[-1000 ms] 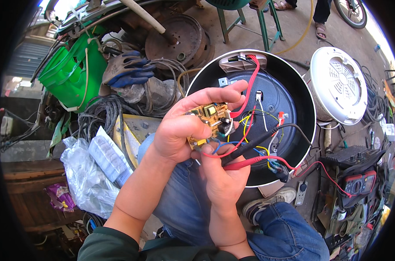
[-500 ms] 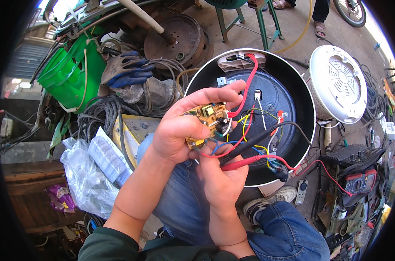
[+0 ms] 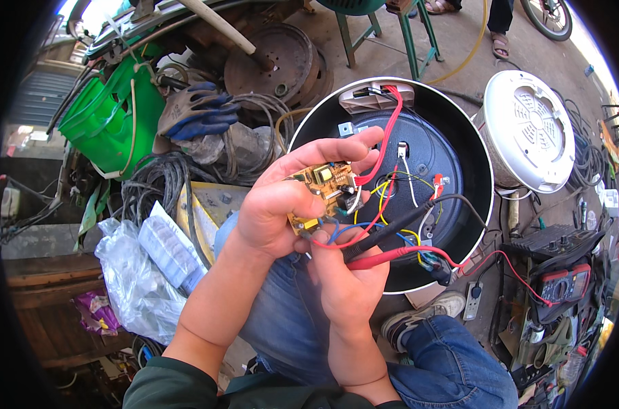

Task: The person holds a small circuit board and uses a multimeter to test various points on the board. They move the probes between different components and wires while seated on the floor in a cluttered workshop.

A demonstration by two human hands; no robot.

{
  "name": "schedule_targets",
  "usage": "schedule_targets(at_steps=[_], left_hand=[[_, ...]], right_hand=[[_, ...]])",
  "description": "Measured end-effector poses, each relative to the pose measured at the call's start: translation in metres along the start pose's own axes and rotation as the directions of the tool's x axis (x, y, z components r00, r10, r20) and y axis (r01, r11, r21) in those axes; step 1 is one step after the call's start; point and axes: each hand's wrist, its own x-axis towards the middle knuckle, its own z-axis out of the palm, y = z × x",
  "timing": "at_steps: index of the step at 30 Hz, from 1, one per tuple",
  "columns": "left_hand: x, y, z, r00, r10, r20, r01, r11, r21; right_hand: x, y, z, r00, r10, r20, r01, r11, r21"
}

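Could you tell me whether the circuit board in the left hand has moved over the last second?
No. The circuit board remains at the same spot against the black round base.

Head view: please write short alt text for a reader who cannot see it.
The left hand holds a small yellow circuit board over a round black appliance base with coloured wires, while the right hand holds red and black meter probes beside it.

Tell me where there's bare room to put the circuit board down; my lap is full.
Bare concrete floor between the green stool legs and white vented lid is free. Crowded: cable pile left, multimeter and tools right, wires inside the black cooker base.
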Motion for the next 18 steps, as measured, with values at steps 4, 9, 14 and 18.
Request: schedule_targets(at_steps=[4,9,14,18], left_hand=[[0.0,0.001,0.0,1.0,0.003,0.007,-0.004,1.0,0.018],[0.0,0.0,-0.001,1.0,0.006,0.006,-0.006,1.0,0.027],[-0.001,0.001,0.004,0.999,0.013,-0.034,-0.011,0.998,0.057],[-0.003,0.001,0.004,0.998,0.021,-0.058,-0.017,0.997,0.07]], right_hand=[[0.001,-0.001,0.002,1.0,-0.019,0.007,0.019,1.0,0.025],[0.001,-0.003,0.001,1.0,-0.012,0.011,0.011,0.999,0.036],[0.003,-0.008,0.008,0.999,-0.036,-0.011,0.036,0.999,0.002],[0.003,-0.008,0.011,0.999,-0.035,-0.027,0.036,0.999,0.015]])
